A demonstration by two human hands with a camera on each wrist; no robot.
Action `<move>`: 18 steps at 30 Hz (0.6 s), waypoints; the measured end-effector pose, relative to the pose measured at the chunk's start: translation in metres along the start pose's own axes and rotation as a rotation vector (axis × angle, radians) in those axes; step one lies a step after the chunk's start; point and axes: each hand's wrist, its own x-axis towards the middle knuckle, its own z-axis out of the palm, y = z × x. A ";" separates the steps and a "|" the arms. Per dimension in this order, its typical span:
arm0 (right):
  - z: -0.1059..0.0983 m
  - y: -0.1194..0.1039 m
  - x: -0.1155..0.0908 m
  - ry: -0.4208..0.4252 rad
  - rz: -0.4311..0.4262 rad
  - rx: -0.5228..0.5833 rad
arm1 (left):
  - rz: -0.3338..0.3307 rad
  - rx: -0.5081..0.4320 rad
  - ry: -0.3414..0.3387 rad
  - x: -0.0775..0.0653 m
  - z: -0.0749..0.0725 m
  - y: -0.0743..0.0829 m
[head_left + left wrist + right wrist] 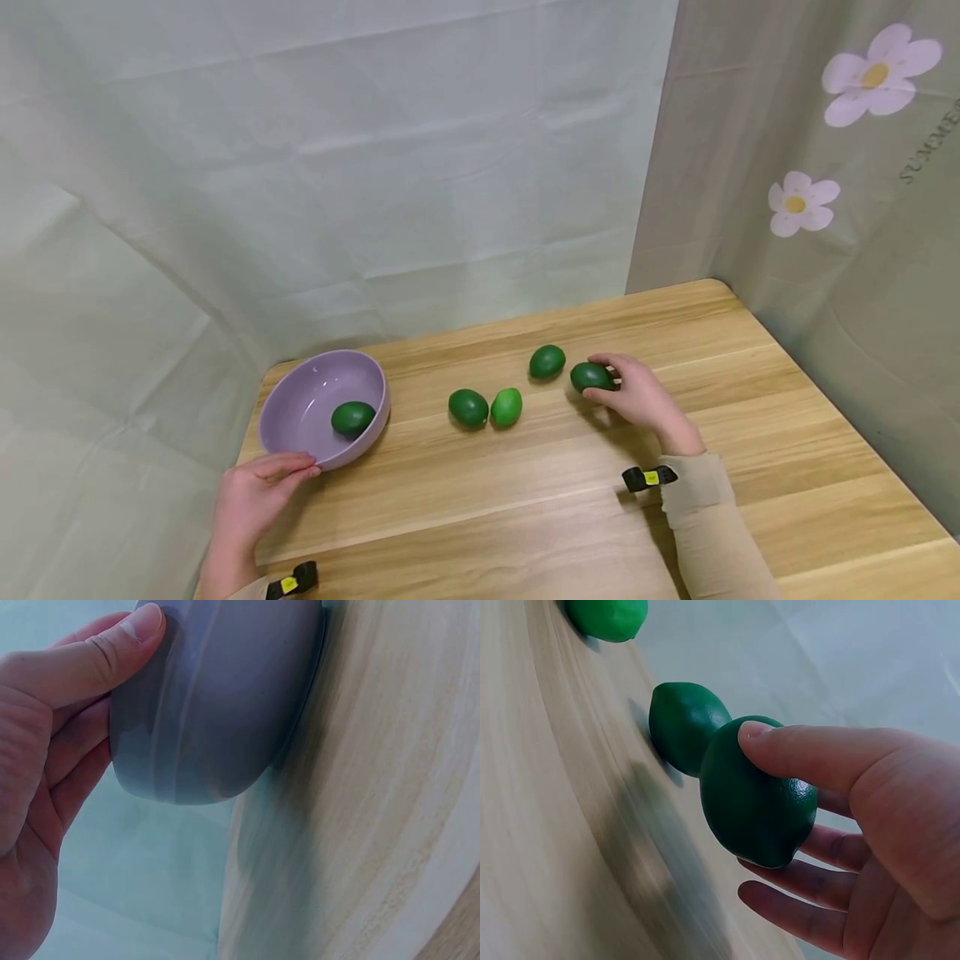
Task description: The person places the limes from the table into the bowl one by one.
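Observation:
My left hand (253,498) pinches the near rim of a round purple bowl (296,408) at the table's left. In the left wrist view, the thumb lies on the outer wall of the bowl (232,697). One dark green lime (352,418) rests inside it. On the right, my right hand (643,402) grips another dark green lime (591,377) between thumb and fingers. The right wrist view shows this held lime (754,799) in front of a second dark green lime (682,724), which lies on the table.
Left of the right hand, a dark green lime (547,362) lies on the wooden table (525,517). Nearer the middle, a dark green lime (468,408) sits beside a bright green lime (507,407). Pale curtains (450,167) hang behind and around the table.

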 end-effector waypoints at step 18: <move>0.009 -0.036 0.006 0.015 -0.144 0.082 | -0.122 -0.006 -0.050 0.000 -0.003 0.002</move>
